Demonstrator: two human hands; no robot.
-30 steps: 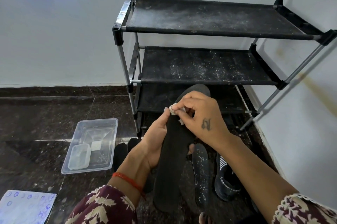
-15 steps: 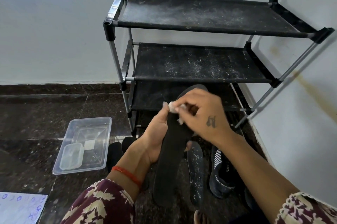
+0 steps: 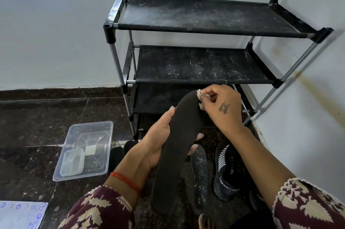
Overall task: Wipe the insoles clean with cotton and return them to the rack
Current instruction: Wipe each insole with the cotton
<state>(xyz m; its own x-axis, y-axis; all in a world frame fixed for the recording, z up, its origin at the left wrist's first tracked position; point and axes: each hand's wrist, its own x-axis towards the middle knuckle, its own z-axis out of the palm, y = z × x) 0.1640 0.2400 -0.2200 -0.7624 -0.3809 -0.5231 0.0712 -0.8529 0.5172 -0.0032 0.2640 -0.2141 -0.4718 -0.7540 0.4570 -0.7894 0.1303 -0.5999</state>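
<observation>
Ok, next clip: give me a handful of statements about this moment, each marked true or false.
1. The left hand grips the dark insole. True.
2. The right hand pinches cotton at the insole's heel end. False: at the far tip, near the rack.
3. A second, speckled insole lies on the floor. True.
4. The clear plastic tub sits on the rack's top shelf. False: on the floor, left of the rack.
5. A dark shoe stands on the middle shelf. False: on the floor.
</observation>
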